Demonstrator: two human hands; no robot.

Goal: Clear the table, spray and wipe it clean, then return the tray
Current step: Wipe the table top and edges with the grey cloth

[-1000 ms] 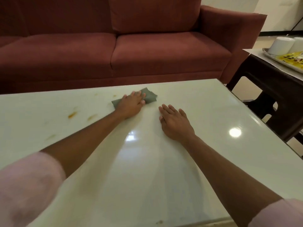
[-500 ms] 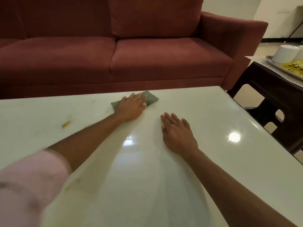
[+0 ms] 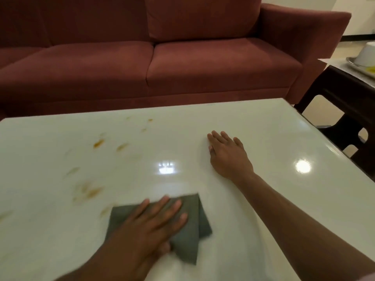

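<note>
The left hand (image 3: 150,226) lies flat, fingers straight and slightly spread, pressing down on a folded grey cloth (image 3: 190,230) near the front of the white glossy table (image 3: 263,209). The cloth sits directly under the palm and fingers and sticks out past them: its upper edge shows beyond the fingertips, a wide part extends to the right of the hand, and a folded corner points toward the near edge just below the thumb side. The left hand and cloth are somewhat blurred. The right hand (image 3: 229,155) rests palm down on the bare tabletop farther back and to the right, fingers straight and relaxed, gripping nothing, well apart from the cloth. Orange-brown stains (image 3: 98,143) and fainter smears mark the table's left half, some just beyond the cloth's left corner. Behind the table stands a dark red sofa (image 3: 154,63). At the right edge a dark side table (image 3: 341,92) carries a metal tray (image 3: 357,66) with an upturned white cup (image 3: 366,55) on it.
</note>
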